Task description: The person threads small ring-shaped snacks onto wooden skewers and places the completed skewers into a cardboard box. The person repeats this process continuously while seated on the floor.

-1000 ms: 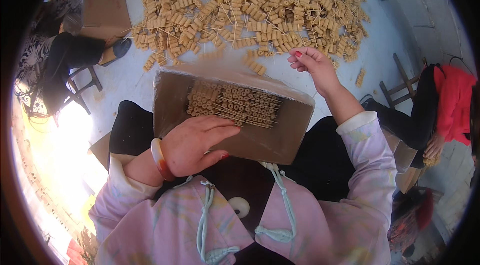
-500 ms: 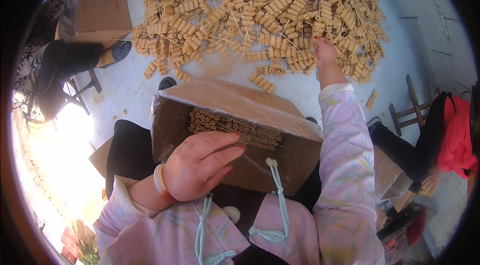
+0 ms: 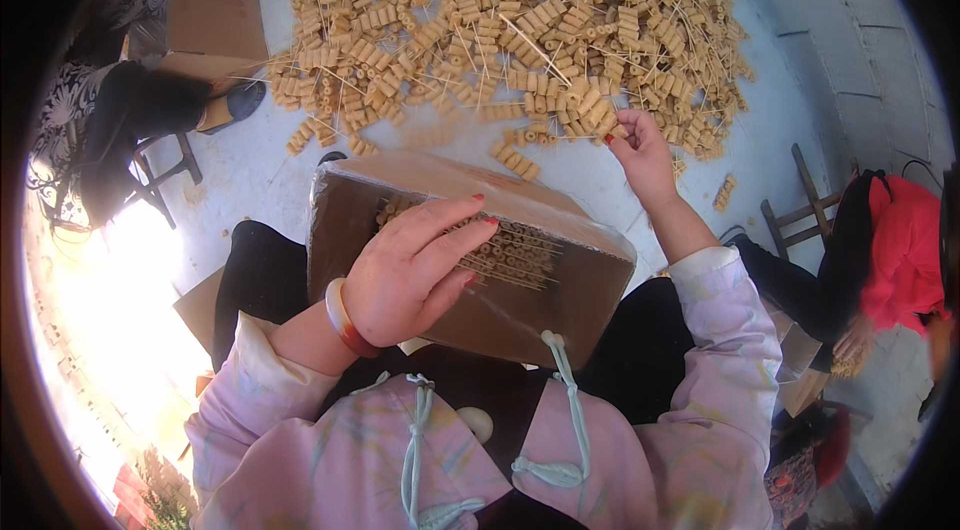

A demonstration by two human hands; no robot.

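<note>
My right hand [image 3: 646,158] pinches one end of a skewer of tan, ring-shaped pieces [image 3: 588,110], its bare stick pointing away to the upper left. It is at the near edge of a big heap of similar skewers [image 3: 480,0]. My left hand [image 3: 410,265] reaches over the mouth of a cardboard box [image 3: 590,295] in front of me, fingers stretched out. Inside the box, stacked skewers [image 3: 515,255] lie with ring ends and thin sticks showing. The left fingers overlap the stack; whether they touch it is hidden.
Another cardboard box [image 3: 212,10] stands at the far left beside a person's leg and shoe [image 3: 243,102]. A person in red [image 3: 905,260] sits at the right near a wooden stool [image 3: 800,210]. A few loose skewers [image 3: 725,192] lie on the pale floor.
My right hand has drawn back from the heap toward the box and now carries a skewer. My left hand stays over the box, shifted slightly.
</note>
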